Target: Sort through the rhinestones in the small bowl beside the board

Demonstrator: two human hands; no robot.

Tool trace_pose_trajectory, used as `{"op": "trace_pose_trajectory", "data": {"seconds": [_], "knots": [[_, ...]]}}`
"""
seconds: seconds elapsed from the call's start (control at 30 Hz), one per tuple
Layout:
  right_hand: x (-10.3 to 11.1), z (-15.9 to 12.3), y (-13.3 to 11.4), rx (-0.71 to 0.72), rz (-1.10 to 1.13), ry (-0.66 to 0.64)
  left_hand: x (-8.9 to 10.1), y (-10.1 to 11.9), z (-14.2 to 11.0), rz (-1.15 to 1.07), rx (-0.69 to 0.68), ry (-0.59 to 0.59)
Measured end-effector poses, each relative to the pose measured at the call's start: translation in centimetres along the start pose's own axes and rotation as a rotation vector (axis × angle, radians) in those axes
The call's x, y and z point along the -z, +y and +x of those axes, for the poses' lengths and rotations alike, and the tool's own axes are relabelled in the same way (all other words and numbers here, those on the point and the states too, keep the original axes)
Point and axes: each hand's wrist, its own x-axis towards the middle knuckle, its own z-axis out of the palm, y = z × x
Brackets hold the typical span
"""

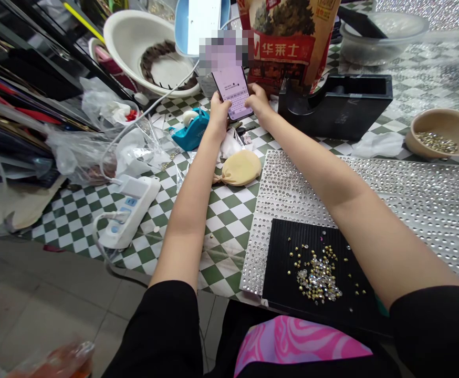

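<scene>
Both of my arms reach forward over the table to a smartphone [233,94] with a lit keyboard on its screen. My left hand [218,113] is closed on the phone's lower left side, thumb over the screen. On the opposite edge, my right hand [260,105] grips it too, its thumb at the keyboard. The upper part of the screen is blurred out. Just below the phone lies a beige pouch-like bundle [242,168], touched by neither hand. A blue tape dispenser [192,128] sits left of my left hand.
A black ribbed tray [284,283] with loose rhinestones rests on a rhinestone-covered sheet [277,184]. Behind are a black tape dispenser [340,107], a printed paper bag [288,47] and a white basin [125,39]. A beige bowl [442,121] stands right; a power strip [135,210] lies left.
</scene>
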Motion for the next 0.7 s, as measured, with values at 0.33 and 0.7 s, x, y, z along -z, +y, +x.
{"op": "trace_pose_trajectory", "data": {"seconds": [0.33, 0.7], "knots": [[0.1, -0.1, -0.1, -0.008, -0.009, 0.013, -0.2, 1.1, -0.8, 0.007, 0.022, 0.05], [0.1, 0.6, 0.7, 0.015, 0.029, 0.009, -0.3, 1.0, -0.5, 0.061, 0.057, 0.074]]}}
